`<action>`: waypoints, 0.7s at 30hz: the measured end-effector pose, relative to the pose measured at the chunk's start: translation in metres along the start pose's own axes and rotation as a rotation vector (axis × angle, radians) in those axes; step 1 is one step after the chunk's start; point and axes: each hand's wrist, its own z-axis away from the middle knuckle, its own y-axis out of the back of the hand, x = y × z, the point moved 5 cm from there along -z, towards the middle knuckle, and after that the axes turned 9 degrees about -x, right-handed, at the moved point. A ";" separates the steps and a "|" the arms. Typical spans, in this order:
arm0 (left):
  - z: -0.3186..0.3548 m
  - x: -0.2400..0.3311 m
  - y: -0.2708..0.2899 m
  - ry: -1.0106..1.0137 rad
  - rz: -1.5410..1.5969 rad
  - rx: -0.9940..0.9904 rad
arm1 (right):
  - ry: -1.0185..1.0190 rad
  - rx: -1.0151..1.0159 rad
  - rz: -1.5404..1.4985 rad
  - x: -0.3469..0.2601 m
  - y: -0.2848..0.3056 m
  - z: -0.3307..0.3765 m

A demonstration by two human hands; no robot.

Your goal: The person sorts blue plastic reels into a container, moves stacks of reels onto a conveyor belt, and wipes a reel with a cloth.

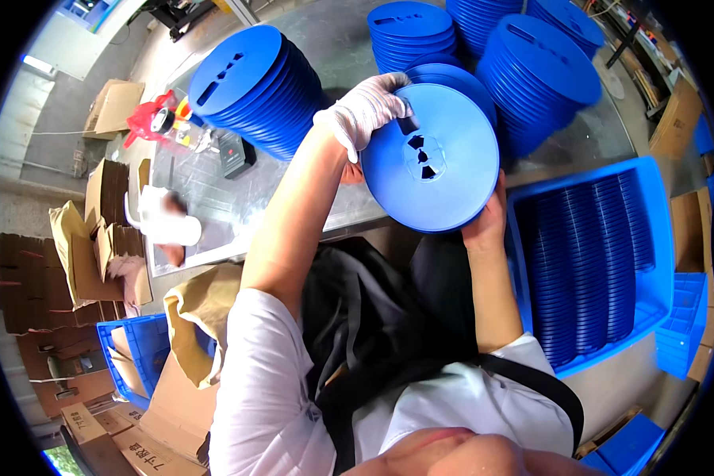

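The grey metal surface (349,47) carries several leaning stacks of blue plastic reels (262,87), and to the person's right a blue crate (658,262) stands packed with more reels on edge. In front of the chest, above the near edge of the surface, both hands hold one blue reel (435,159) with its flat face tilted toward the camera.

The left hand (365,111), in a white glove, has its fingers curled over the reel's upper left rim. The bare right hand (488,218) supports it from below at the lower right rim, fingers closed on the edge and mostly behind the disc.

To handle the reel well, I judge that grip should stay on opposite points of the rim, as here, leaving the slotted hub (423,155) and the flat face untouched and visible, and the disc should not be flexed between the hands.

The right fingertips are hidden behind the reel, so their exact hold cannot be told. A second reel seems to sit directly behind the held one, but whether the hands grip it too is unclear. Small items near the red object (147,119) at far left are too small to identify, and the crate is cut by the rim.
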 end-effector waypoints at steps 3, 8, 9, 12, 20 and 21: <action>0.049 0.023 -0.043 -0.117 0.109 -0.233 | 0.068 -0.024 0.034 -0.037 0.004 0.047; 0.180 -0.037 -0.073 -0.163 -0.204 0.020 | -0.279 -0.009 0.117 -0.021 0.023 0.146; 0.206 -0.071 -0.076 -0.108 -0.090 0.040 | -0.370 0.021 0.176 -0.009 0.029 0.169; 0.262 -0.155 -0.095 0.037 0.269 0.105 | -0.381 -0.169 0.488 0.012 0.036 0.228; 0.335 -0.217 -0.101 0.123 0.595 0.460 | -0.150 -0.283 0.779 -0.017 0.064 0.110; 0.334 -0.213 -0.100 0.112 0.595 0.435 | -0.081 -0.088 0.674 -0.021 0.076 0.077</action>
